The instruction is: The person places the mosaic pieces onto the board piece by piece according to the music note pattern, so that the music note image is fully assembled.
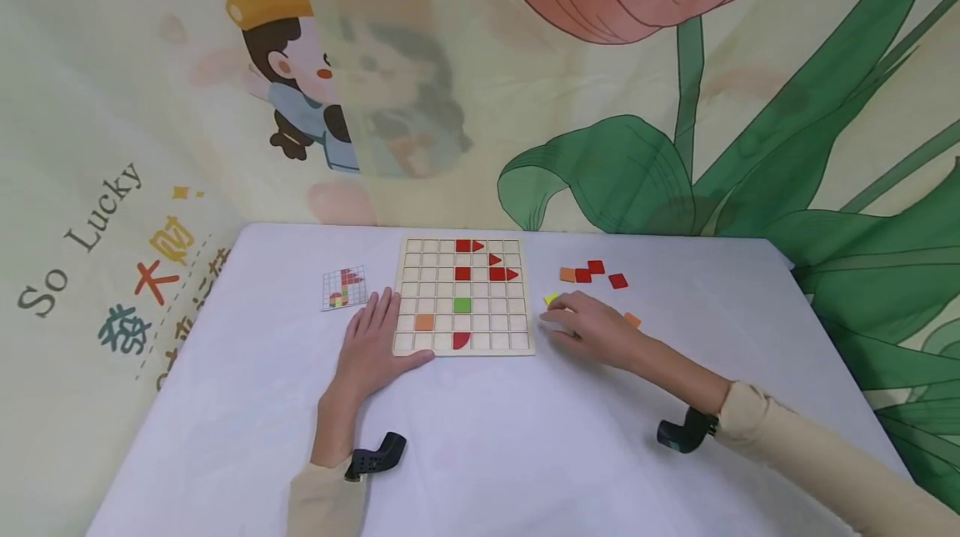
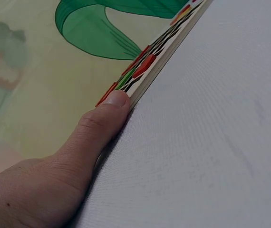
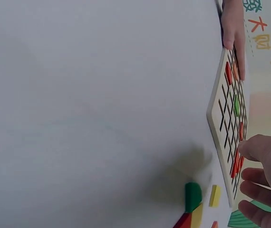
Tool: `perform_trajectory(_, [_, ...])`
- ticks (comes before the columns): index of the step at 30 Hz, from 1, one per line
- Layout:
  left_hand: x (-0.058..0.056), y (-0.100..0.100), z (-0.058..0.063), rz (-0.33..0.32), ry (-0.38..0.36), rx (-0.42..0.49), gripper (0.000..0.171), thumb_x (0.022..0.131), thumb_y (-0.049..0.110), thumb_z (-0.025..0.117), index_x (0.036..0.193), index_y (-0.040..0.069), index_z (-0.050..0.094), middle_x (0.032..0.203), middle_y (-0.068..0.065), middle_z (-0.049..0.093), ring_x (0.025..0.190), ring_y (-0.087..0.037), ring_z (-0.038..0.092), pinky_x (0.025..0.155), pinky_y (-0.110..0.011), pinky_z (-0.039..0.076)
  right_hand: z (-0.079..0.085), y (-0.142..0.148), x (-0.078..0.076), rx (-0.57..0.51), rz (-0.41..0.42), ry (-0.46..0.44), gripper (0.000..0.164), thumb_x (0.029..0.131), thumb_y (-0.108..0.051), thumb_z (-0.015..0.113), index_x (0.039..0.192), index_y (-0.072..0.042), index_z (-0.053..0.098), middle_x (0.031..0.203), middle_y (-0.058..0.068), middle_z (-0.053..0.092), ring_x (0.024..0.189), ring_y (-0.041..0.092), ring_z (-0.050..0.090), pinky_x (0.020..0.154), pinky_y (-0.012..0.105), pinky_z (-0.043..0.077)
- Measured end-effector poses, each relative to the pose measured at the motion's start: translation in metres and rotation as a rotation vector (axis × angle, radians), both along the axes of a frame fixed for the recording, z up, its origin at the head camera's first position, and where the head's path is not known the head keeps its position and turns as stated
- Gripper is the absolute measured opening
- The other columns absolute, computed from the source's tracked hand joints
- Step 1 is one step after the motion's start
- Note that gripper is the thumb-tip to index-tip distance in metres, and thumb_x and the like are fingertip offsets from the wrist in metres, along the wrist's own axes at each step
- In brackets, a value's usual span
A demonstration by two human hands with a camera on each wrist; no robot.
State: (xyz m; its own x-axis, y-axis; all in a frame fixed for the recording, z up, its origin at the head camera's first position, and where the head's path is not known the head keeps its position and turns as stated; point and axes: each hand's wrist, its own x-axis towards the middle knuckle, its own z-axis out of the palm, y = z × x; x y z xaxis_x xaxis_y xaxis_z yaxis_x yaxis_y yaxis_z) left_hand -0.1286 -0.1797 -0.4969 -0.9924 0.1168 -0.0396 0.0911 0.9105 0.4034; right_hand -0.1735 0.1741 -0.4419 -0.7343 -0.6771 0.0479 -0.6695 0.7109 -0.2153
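Observation:
A wooden grid board point(image 1: 495, 323) lies on the white table, holding red pieces, a green square point(image 1: 462, 304), an orange square point(image 1: 423, 323) and a red quarter-round piece point(image 1: 461, 341). My left hand point(image 1: 370, 345) rests with straight fingers along its left side, the thumb on the near edge. Right of the board, my right hand point(image 1: 596, 327) hovers close to a yellow piece point(image 1: 551, 298). Its fingers are loosely bent; in the right wrist view nothing shows between them. That view also has a green rounded piece point(image 3: 192, 197) beside a red piece point(image 3: 183, 221).
A small pattern card point(image 1: 344, 288) lies left of the board. Several loose red squares point(image 1: 618, 281) and an orange square point(image 1: 567, 274) lie to the right; another orange piece point(image 1: 632, 320) is partly behind my right hand. A printed cloth point(image 1: 420, 203) hangs behind the table.

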Motion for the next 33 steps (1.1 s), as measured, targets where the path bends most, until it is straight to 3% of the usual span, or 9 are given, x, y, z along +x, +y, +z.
perform_trajectory(9, [0.002,0.000,-0.001,-0.003,0.003,0.004,0.110,0.077,0.066,0.065,0.155,0.006,0.017,0.164,-0.014,0.014,0.152,-0.034,0.008,0.122,-0.053,0.013,-0.001,0.028,0.024,0.009,-0.039,0.016,0.036,0.081,-0.019,0.079,0.115,-0.014,0.071,0.110,0.003,0.068,0.105,0.020,0.062,0.084,0.034,0.057])
perform_trajectory(21, [-0.001,0.000,-0.004,0.002,0.016,-0.007,0.110,0.077,0.067,0.065,0.155,0.006,0.017,0.164,-0.014,0.014,0.152,-0.034,0.009,0.121,-0.053,0.014,-0.005,0.044,0.030,-0.005,-0.102,0.052,0.041,0.078,-0.020,0.081,0.117,-0.013,0.070,0.112,0.005,0.067,0.105,0.021,0.062,0.083,0.035,0.058])
perform_trajectory(26, [-0.001,0.000,-0.001,0.000,0.006,-0.002,0.110,0.077,0.066,0.065,0.155,0.006,0.017,0.164,-0.014,0.013,0.152,-0.034,0.008,0.121,-0.054,0.014,0.000,0.049,0.033,-0.008,-0.176,0.012,0.047,0.074,-0.021,0.084,0.118,-0.014,0.069,0.117,0.007,0.066,0.107,0.023,0.062,0.081,0.035,0.060])
perform_trajectory(33, [0.001,0.001,-0.001,-0.002,0.018,0.004,0.109,0.077,0.065,0.066,0.155,0.006,0.018,0.164,-0.014,0.015,0.152,-0.034,0.009,0.121,-0.053,0.015,0.001,0.055,0.035,0.012,-0.219,-0.011,0.053,0.075,-0.021,0.084,0.123,-0.013,0.066,0.119,0.009,0.064,0.109,0.025,0.061,0.083,0.036,0.059])
